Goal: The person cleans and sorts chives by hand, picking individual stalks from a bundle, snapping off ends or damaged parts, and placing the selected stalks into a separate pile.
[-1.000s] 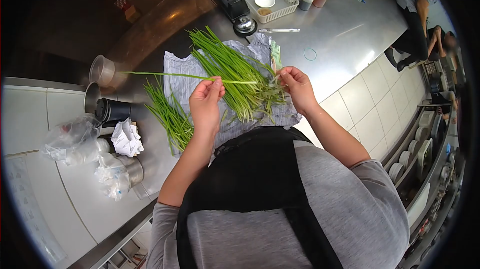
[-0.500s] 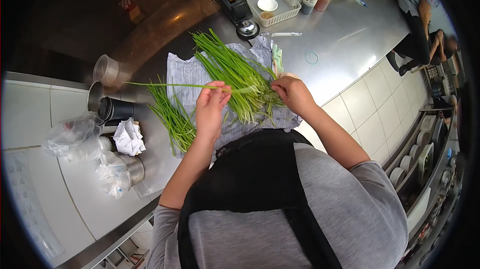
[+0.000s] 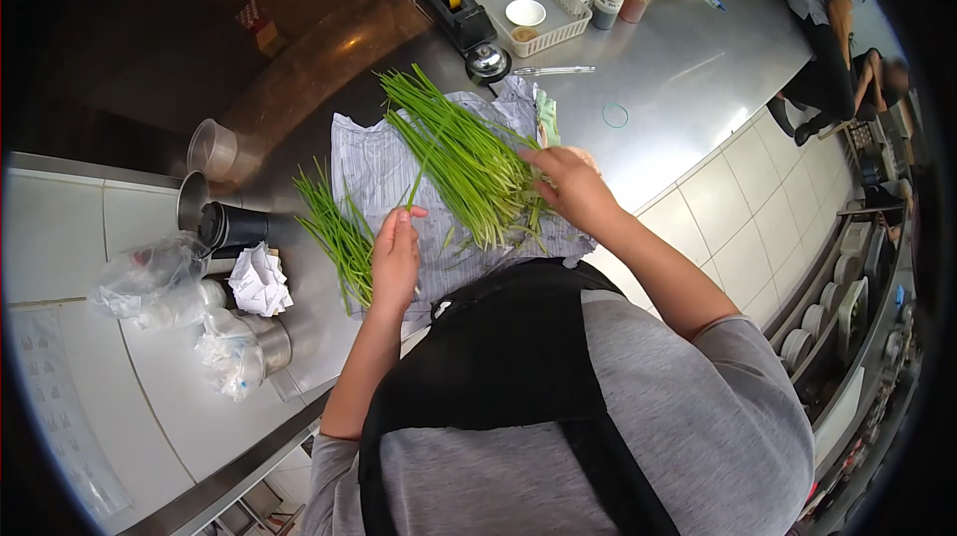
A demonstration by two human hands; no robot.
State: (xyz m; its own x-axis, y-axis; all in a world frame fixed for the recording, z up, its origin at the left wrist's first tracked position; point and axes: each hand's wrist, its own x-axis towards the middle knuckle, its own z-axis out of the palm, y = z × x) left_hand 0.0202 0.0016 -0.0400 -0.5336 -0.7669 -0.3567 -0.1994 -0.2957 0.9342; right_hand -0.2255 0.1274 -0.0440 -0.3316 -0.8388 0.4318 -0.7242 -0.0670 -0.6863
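A large heap of long green chives lies across a grey striped cloth, its pale stem ends towards me. A smaller bunch of chives rests at the cloth's left edge. My left hand is closed, pinching a chive stalk between thumb and fingers; the stalk slants up towards the heap. My right hand is at the heap's right side, its bent fingers closed on chives there. Its thumb and fingertips are partly hidden. Pale scraps lie around the stem ends.
On the steel counter are a pen, a rubber band, a call bell, a tape dispenser and a white basket. Containers and a crumpled paper bundle stand left. Another person is at the upper right.
My left hand has moved down and left, and its stalk has swung from sideways to pointing up. My right hand has shifted slightly up along the heap, its fingers reaching further over it.
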